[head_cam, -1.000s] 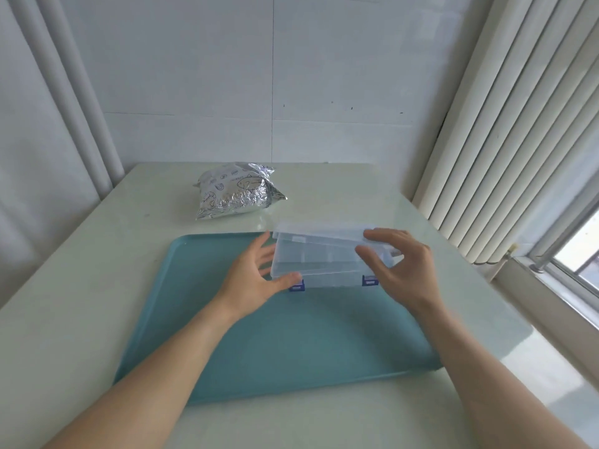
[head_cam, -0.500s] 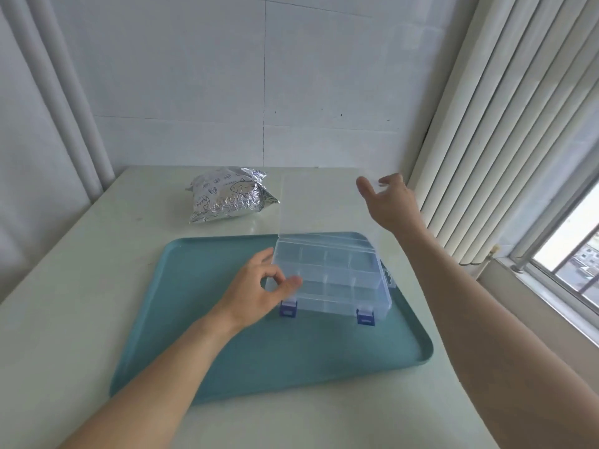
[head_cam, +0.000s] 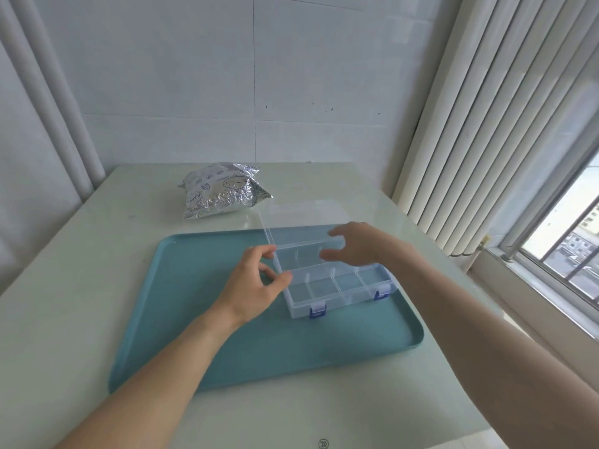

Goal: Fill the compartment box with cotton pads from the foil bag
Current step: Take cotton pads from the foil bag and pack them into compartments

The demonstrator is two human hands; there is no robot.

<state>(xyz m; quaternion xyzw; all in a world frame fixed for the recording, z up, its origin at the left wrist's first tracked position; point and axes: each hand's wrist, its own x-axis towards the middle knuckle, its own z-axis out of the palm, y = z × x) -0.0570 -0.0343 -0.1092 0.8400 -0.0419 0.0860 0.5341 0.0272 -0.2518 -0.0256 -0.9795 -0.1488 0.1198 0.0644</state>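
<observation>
Item 1, L hand [head_cam: 251,285]: we hold it at the L wall of the clear compartment box [head_cam: 337,280], thumb and fingers curled loosely against that edge, steadying more than clamping; a firm grip isn't clear.

Item 2, R hand [head_cam: 359,244]: over the box's rear row, fingers relaxed and spread, holding nothing. A half-sec ago it was up beyond the box's far R corner; it has since come back down over the box.

Item 3, lid [head_cam: 301,222]: a sec ago we had it barely lifted w/ both hands; now it stands swung right back behind the box, clear of the compartments. Both blue latches [head_cam: 317,312] hang undone at the box's front wall.

Item 4, compartments: two rows w/ dividers, all bare, no cotton pads seen.

Item 5, teal tray [head_cam: 194,319]: under the box, which sits toward its far R part.

Item 6, foil bag [head_cam: 220,189]: on the table [head_cam: 81,270], beyond the box to the far L, well apart, off the tray. Crumpled; can't tell if sealed.

Meaning for task: opening looks done, filling not begun. Next we'd judge the bag needs fetching and opening.
</observation>
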